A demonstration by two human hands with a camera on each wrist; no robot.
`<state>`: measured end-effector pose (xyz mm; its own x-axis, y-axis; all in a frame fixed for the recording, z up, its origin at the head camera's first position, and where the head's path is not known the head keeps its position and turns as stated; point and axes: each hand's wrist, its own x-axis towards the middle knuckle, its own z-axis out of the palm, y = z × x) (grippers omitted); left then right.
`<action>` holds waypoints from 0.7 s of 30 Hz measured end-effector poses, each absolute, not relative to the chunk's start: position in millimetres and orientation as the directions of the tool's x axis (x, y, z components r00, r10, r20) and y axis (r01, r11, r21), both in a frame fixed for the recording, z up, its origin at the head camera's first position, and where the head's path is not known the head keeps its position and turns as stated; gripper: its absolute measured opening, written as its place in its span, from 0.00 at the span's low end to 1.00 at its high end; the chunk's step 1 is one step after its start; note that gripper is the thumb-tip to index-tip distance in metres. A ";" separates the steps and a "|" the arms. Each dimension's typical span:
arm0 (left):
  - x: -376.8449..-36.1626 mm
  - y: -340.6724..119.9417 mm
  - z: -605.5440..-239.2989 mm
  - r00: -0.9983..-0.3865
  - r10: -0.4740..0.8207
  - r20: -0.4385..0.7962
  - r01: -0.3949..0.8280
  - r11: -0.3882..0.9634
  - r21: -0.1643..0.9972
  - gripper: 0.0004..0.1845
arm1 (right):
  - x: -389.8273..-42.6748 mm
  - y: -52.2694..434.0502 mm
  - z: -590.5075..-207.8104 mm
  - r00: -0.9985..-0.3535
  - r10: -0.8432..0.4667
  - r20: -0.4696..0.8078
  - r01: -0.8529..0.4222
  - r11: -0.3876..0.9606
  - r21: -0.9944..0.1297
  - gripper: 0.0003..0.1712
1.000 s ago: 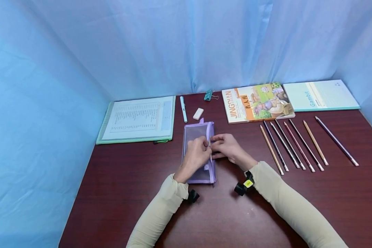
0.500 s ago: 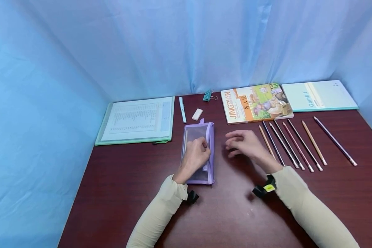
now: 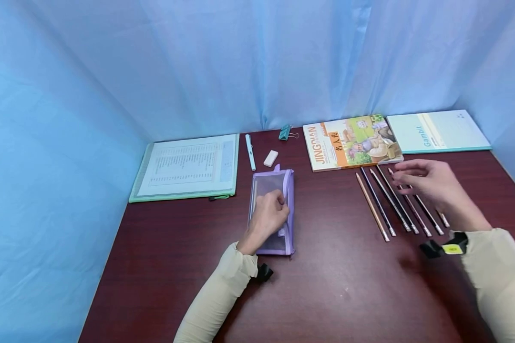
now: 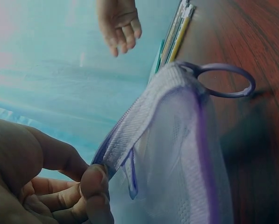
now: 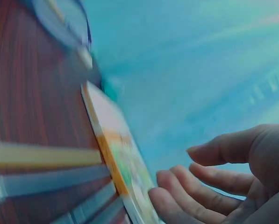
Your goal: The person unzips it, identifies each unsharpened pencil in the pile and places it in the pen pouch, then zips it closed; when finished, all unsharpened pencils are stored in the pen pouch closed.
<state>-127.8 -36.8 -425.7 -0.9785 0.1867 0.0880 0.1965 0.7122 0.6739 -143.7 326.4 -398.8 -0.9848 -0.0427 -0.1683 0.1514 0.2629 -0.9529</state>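
Head view: right hand (image 3: 429, 183) moved from pouch (image 3: 271, 209) to pencils (image 3: 390, 202).

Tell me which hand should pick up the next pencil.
Right. The right hand hangs open directly over the row of pencils, holding nothing, while the left hand is busy pinching the purple mesh pouch by its zipper edge, away from the pencils.

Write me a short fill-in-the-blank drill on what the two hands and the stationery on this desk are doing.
1. The left hand pinches the purple mesh ____.
2. The right hand hovers open over the row of ____.
3. Next to the light blue pen lies a white ____.

Missing words: pencil case; pencils; eraser
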 end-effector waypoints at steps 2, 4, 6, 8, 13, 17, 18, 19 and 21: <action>-127.8 -37.1 -426.0 -0.978 0.185 0.096 0.201 0.714 0.670 0.03 | -145.2 341.6 -399.6 -0.983 -0.016 -0.182 0.155 0.451 -0.879 0.10; -127.7 -37.4 -426.1 -0.977 0.184 0.103 0.205 0.716 0.667 0.03 | -146.8 353.4 -402.3 -0.984 -0.011 -0.177 0.130 0.631 -0.765 0.18; -127.3 -37.5 -426.1 -0.978 0.184 0.104 0.205 0.717 0.667 0.03 | -149.2 362.3 -406.8 -0.988 -0.027 -0.150 0.075 0.772 -0.631 0.23; -127.2 -37.5 -426.1 -0.977 0.184 0.106 0.207 0.717 0.666 0.03 | -151.3 367.6 -412.3 -0.992 -0.050 -0.120 0.020 0.852 -0.523 0.22; -126.9 -37.0 -426.4 -0.978 0.186 0.096 0.202 0.712 0.673 0.03 | -153.7 371.7 -427.2 -0.994 -0.074 -0.083 -0.037 0.924 -0.380 0.20; -126.4 -36.4 -425.6 -0.979 0.188 0.084 0.195 0.714 0.672 0.03 | -153.5 369.2 -435.4 -0.996 -0.042 -0.083 -0.010 0.936 -0.351 0.18; -126.5 -36.3 -425.4 -0.979 0.188 0.083 0.194 0.715 0.672 0.03 | -153.3 368.3 -436.7 -0.996 -0.033 -0.080 -0.003 0.938 -0.347 0.18; -126.4 -36.2 -425.1 -0.979 0.188 0.082 0.194 0.716 0.671 0.03 | -153.2 367.5 -437.7 -0.997 -0.032 -0.070 -0.007 0.941 -0.339 0.19; -126.4 -36.1 -424.9 -0.979 0.187 0.081 0.192 0.717 0.670 0.03 | -153.0 365.5 -438.5 -0.998 -0.032 -0.052 -0.013 0.943 -0.333 0.21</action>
<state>-126.4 -36.1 -424.9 -0.9791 0.1868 0.0805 0.1919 0.7170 0.6701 -153.0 365.5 -438.5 -0.9981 -0.0323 -0.0518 -0.0132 0.9428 -0.3332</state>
